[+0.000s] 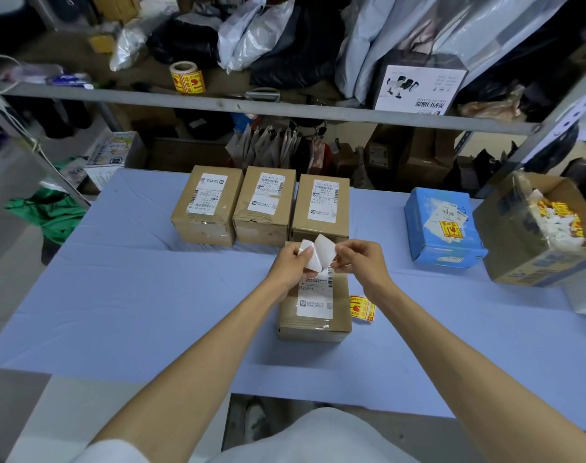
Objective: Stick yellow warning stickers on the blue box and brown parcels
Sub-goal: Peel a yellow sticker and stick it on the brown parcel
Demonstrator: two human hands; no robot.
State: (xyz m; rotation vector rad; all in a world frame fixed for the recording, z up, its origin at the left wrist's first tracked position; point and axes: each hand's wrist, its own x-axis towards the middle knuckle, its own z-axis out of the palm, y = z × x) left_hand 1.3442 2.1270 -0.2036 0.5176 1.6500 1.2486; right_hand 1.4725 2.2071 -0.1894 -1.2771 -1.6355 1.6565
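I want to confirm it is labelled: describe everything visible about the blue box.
The blue box lies flat and closed on the pale blue table, toward the right side. It looks like printed cardboard, with slightly dented edges. On its top are a crumpled white shipping label and, over it, a yellow warning sticker with red print. An open brown carton stands close on its right; whether they touch is unclear. Neither the left hand nor the right hand touches it.

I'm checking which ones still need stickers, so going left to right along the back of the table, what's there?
Back row: left brown parcel, middle brown parcel, right brown parcel, blue box with yellow sticker on top, open carton of sticker scraps.
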